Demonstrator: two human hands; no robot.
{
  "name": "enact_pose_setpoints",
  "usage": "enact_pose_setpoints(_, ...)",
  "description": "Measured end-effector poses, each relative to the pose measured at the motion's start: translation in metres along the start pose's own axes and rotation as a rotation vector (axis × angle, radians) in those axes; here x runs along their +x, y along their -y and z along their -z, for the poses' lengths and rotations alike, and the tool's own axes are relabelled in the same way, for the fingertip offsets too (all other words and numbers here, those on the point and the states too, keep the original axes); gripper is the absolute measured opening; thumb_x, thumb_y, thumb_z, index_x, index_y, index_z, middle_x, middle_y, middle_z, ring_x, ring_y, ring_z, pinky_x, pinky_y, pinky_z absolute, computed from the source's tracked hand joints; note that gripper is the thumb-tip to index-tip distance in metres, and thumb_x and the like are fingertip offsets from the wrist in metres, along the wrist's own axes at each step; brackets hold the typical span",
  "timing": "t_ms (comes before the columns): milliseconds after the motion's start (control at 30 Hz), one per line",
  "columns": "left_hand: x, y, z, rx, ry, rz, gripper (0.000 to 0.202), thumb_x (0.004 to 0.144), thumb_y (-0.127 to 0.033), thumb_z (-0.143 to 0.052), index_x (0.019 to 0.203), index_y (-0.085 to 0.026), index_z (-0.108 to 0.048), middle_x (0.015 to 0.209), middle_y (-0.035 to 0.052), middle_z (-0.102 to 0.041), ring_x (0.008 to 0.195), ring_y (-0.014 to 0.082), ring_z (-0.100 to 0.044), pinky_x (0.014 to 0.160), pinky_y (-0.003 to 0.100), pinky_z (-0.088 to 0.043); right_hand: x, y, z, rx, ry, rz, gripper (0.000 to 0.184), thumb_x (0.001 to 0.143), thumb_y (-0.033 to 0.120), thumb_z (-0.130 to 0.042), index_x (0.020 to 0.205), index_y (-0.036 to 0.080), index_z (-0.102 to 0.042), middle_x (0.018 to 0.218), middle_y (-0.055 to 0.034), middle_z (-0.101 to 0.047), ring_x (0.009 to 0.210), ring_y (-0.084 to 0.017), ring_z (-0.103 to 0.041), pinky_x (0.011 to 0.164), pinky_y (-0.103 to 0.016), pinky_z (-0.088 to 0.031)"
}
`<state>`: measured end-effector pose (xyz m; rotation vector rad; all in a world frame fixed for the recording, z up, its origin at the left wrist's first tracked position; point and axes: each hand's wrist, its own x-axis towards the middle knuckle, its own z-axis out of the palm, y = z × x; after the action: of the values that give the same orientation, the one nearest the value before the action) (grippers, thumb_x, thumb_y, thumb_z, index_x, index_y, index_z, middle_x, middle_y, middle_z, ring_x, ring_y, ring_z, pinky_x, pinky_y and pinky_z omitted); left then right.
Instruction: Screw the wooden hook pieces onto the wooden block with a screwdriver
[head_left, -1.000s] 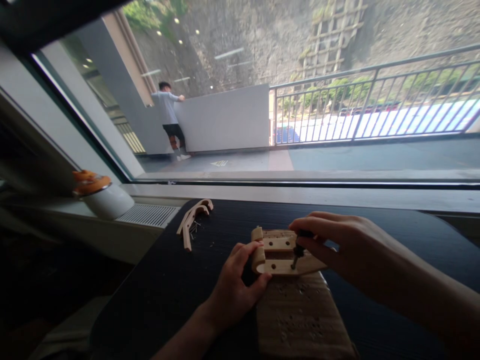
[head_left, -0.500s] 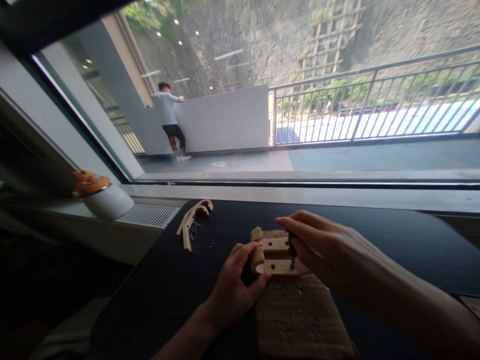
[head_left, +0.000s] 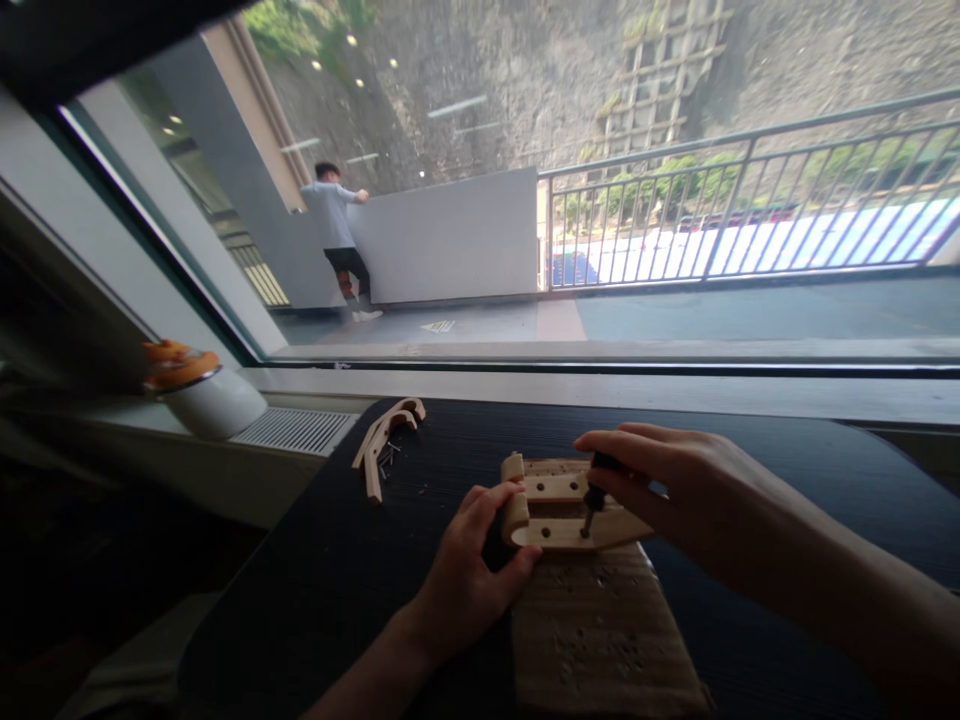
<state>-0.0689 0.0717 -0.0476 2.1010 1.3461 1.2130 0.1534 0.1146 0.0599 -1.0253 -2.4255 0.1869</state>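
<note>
A pale wooden assembly (head_left: pixel 564 536) with two long drilled bars and a rounded end piece lies on a brown wooden board (head_left: pixel 600 640) marked with several small holes. My left hand (head_left: pixel 476 545) grips the rounded end, fingers over the top and thumb against the near bar. In my right hand (head_left: pixel 660 475) is a black-handled screwdriver (head_left: pixel 594 497). It leans to the right, its metal tip down at a hole in the near bar. Whether a screw sits under the tip is too small to tell. My right hand hides part of the bars' far ends.
Two curved wooden pieces (head_left: pixel 382 450) lie at the back left of the black table (head_left: pixel 315 580), with several loose screws (head_left: pixel 388 460) beside them. On the sill stands a white container with an orange top (head_left: pixel 214 395). Beyond the window, a person (head_left: pixel 341 235) stands by a wall.
My right hand has shifted slightly right, tilting the screwdriver from nearly upright to leaning right. More of the near bar now shows. My left hand stays put.
</note>
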Motion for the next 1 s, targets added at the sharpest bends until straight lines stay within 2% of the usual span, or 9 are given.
enact_pose_setpoints(233, -0.001, -0.002, 0.001, -0.015, -0.007, 0.009, 0.049, 0.080, -0.017, -0.063, 0.125, -0.025, -0.045, 0.108, 0.0040, -0.059, 0.102, 0.0199, -0.057, 0.095, 0.035, -0.044, 0.004, 0.014, -0.001, -0.135, 0.045, -0.030, 0.020, 0.093, 0.029, -0.042, 0.091, 0.023, -0.060, 0.081, 0.0001, -0.064, 0.063, -0.012, -0.058, 0.055, -0.024, -0.035)
enact_pose_setpoints(367, 0.000, -0.003, 0.004, -0.032, -0.014, -0.005, 0.053, 0.077, -0.018, -0.064, 0.126, -0.025, -0.045, 0.108, 0.0041, -0.059, 0.102, 0.0205, -0.057, 0.094, 0.035, -0.045, 0.008, 0.021, 0.007, -0.201, 0.185, -0.003, 0.021, 0.091, 0.025, -0.044, 0.074, 0.022, -0.056, 0.068, 0.0021, -0.058, 0.052, -0.010, -0.049, 0.049, -0.025, -0.026)
enact_pose_setpoints(500, 0.000, -0.005, 0.014, 0.001, -0.067, -0.032, 0.056, 0.074, -0.019, -0.066, 0.125, -0.024, -0.044, 0.110, 0.0046, -0.058, 0.104, 0.0219, -0.056, 0.095, 0.038, -0.044, 0.011, 0.030, 0.019, -0.167, 0.347, 0.002, 0.013, 0.084, 0.015, -0.050, 0.076, 0.022, -0.059, 0.071, 0.0012, -0.061, 0.057, -0.011, -0.055, 0.051, -0.023, -0.029)
enact_pose_setpoints(600, 0.002, -0.006, 0.024, 0.042, -0.123, -0.061, 0.052, 0.076, -0.023, -0.065, 0.124, -0.023, -0.043, 0.105, 0.0047, -0.060, 0.100, 0.0221, -0.058, 0.096, 0.041, -0.043, 0.015, 0.042, 0.022, -0.197, 0.418, -0.023, 0.019, 0.077, 0.005, -0.050, 0.081, 0.021, -0.060, 0.075, -0.0005, -0.063, 0.062, -0.013, -0.059, 0.052, -0.024, -0.030)
enact_pose_setpoints(700, 0.006, -0.006, 0.031, 0.063, -0.168, -0.095, 0.045, 0.078, -0.028, -0.062, 0.120, -0.021, -0.047, 0.103, 0.0060, -0.061, 0.097, 0.0225, -0.059, 0.091, 0.041, -0.045, 0.022, 0.054, 0.023, -0.273, 0.480, -0.037, 0.021, 0.074, 0.004, -0.052, 0.086, 0.019, -0.062, 0.080, -0.0035, -0.065, 0.065, -0.016, -0.061, 0.052, -0.025, -0.031)
enact_pose_setpoints(800, 0.010, -0.006, 0.038, 0.107, -0.246, 0.019, 0.031, 0.083, -0.032, -0.056, 0.111, -0.019, -0.053, 0.099, 0.0062, -0.062, 0.093, 0.0220, -0.060, 0.086, 0.039, -0.047, 0.029, 0.062, 0.026, -0.329, 0.529, -0.002, 0.020, 0.070, 0.002, -0.056, 0.081, 0.018, -0.063, 0.081, -0.0047, -0.065, 0.063, -0.016, -0.061, 0.051, -0.025, -0.031)
enact_pose_setpoints(867, 0.008, -0.007, 0.043, 0.157, -0.199, 0.143, 0.026, 0.084, -0.037, -0.054, 0.103, -0.019, -0.059, 0.095, 0.0062, -0.064, 0.089, 0.0222, -0.061, 0.082, 0.037, -0.049, 0.032, 0.064, 0.027, -0.352, 0.552, 0.019, 0.021, 0.070, -0.001, -0.055, 0.076, 0.017, -0.064, 0.079, -0.0049, -0.065, 0.060, -0.015, -0.061, 0.050, -0.025, -0.030)
enact_pose_setpoints(900, 0.005, -0.009, 0.045, 0.187, -0.127, 0.184, 0.028, 0.084, -0.040, -0.055, 0.100, -0.019, -0.062, 0.094, 0.0065, -0.064, 0.088, 0.0228, -0.061, 0.079, 0.037, -0.049, 0.033, 0.064, 0.028, -0.355, 0.564, 0.026, 0.022, 0.070, -0.002, -0.054, 0.075, 0.017, -0.064, 0.078, -0.0049, -0.065, 0.060, -0.015, -0.061, 0.049, -0.025, -0.030)
enact_pose_setpoints(1000, -0.009, -0.015, 0.040, 0.315, 0.088, 0.158, 0.034, 0.078, -0.050, -0.061, 0.095, -0.021, -0.069, 0.092, 0.0088, -0.064, 0.087, 0.0268, -0.060, 0.078, 0.039, -0.049, 0.033, 0.062, 0.029, -0.345, 0.575, 0.035, 0.022, 0.070, -0.002, -0.054, 0.076, 0.016, -0.067, 0.074, -0.0051, -0.066, 0.062, -0.017, -0.063, 0.051, -0.025, -0.031)
